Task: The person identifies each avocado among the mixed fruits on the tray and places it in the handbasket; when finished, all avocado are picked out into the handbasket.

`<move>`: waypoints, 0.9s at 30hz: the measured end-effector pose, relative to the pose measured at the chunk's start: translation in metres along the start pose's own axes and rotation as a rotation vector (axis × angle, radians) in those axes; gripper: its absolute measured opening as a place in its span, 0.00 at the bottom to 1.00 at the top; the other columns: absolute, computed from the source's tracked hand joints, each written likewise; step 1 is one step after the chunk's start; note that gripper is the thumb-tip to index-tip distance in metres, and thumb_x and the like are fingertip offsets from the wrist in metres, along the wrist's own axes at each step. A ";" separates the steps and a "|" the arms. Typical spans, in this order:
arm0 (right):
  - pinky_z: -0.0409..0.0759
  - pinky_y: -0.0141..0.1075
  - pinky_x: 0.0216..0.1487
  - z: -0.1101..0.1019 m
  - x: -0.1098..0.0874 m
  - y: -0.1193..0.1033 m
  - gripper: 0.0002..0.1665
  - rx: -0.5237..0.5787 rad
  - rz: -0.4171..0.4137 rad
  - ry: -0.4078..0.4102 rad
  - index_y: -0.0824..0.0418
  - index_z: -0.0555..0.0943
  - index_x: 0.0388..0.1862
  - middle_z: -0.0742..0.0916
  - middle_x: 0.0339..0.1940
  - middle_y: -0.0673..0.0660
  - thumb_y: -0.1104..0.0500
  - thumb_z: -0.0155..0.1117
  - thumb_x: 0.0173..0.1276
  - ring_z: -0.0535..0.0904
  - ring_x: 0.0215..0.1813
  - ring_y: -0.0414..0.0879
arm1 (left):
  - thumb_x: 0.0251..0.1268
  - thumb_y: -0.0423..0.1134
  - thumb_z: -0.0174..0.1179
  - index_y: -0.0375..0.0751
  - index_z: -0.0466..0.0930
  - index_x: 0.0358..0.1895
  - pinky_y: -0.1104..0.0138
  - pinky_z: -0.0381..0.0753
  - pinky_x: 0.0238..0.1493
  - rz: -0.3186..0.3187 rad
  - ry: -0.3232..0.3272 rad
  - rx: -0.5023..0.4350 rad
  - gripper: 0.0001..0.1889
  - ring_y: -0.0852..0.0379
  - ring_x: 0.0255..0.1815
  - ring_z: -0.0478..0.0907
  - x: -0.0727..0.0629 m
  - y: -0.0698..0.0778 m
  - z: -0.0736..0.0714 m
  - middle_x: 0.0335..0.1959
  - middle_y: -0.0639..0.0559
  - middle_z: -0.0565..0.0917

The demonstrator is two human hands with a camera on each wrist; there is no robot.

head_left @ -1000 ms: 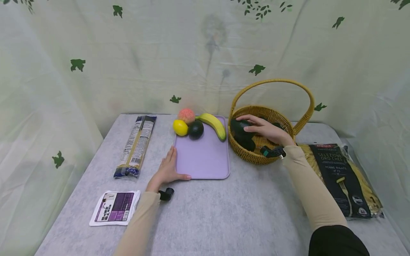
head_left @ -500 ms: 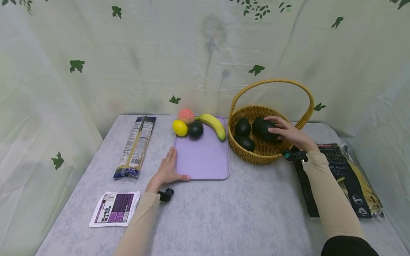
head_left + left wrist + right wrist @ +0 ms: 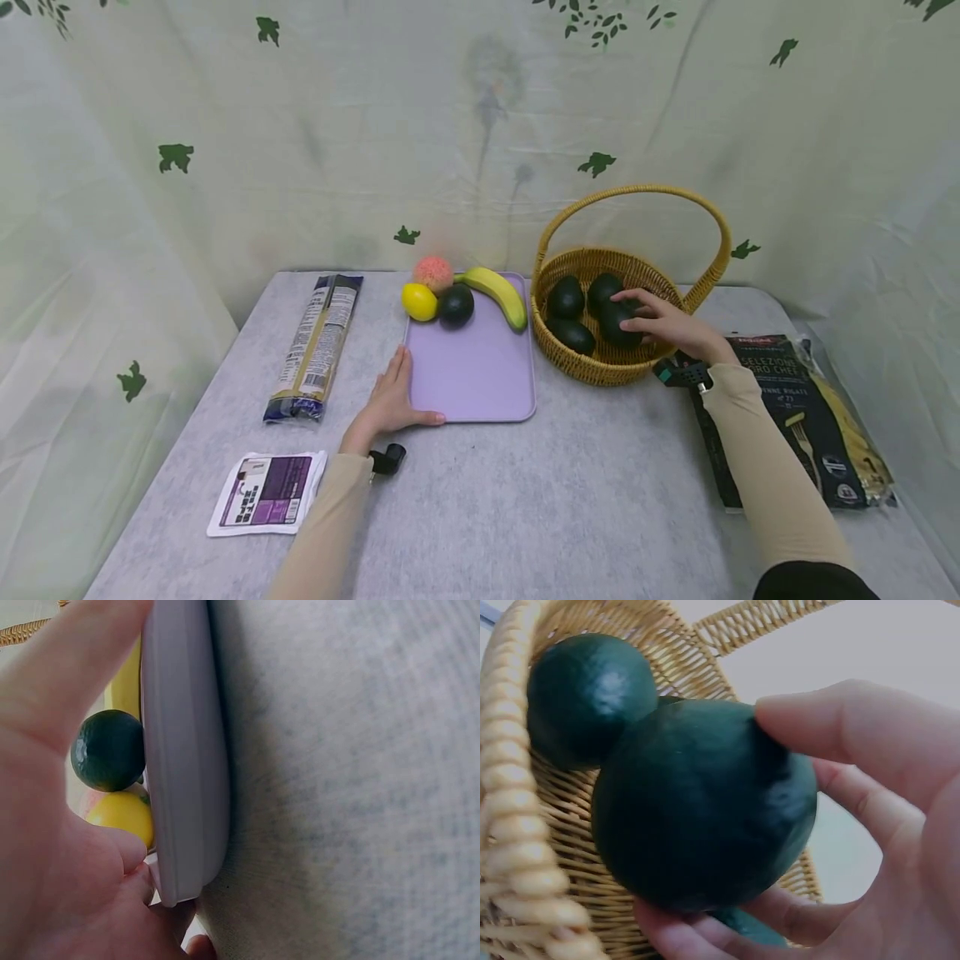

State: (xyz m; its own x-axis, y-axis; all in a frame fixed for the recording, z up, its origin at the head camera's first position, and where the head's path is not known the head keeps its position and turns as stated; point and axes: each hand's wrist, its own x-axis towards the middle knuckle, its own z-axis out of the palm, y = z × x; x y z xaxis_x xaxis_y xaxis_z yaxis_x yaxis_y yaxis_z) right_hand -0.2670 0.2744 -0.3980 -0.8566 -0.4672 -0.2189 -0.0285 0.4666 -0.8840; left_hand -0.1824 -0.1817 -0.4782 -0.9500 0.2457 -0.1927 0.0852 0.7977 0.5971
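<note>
Inside the wicker basket, my right hand grips a dark green avocado. In the right wrist view the thumb lies on one side of this avocado and curled fingers on the other. Several more avocados sit in the basket. My left hand rests at the near left corner of the lilac tray, fingers straight along its left edge, thumb at its front edge. Toward the tray's back are a dark avocado, a lemon, a pinkish round fruit and a banana.
A long pasta packet lies left of the tray, with a white and purple pouch nearer me. Beyond the right forearm lies a black penne bag. The basket's tall handle arches over its opening. A pale curtain hangs behind the table.
My right hand has left the avocado at the basket's left and moved right onto another, which has shifted slightly toward me, showing one behind it. The left hand has stayed at the tray.
</note>
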 end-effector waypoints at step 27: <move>0.72 0.57 0.57 0.005 -0.002 -0.027 0.27 -0.162 -0.029 0.042 0.68 0.63 0.68 0.69 0.66 0.73 0.59 0.53 0.74 0.68 0.64 0.65 | 0.44 0.56 0.74 0.24 0.30 0.73 0.45 0.33 0.71 0.006 -0.001 -0.007 0.68 0.39 0.75 0.30 -0.001 0.000 0.000 0.75 0.32 0.29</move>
State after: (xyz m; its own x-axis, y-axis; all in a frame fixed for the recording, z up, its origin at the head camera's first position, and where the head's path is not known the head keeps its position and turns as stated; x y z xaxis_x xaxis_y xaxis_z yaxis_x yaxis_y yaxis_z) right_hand -0.2625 0.2591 -0.3760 -0.8750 -0.4519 -0.1739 -0.1333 0.5700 -0.8108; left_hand -0.1817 -0.1820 -0.4782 -0.9493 0.2510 -0.1895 0.0890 0.7922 0.6037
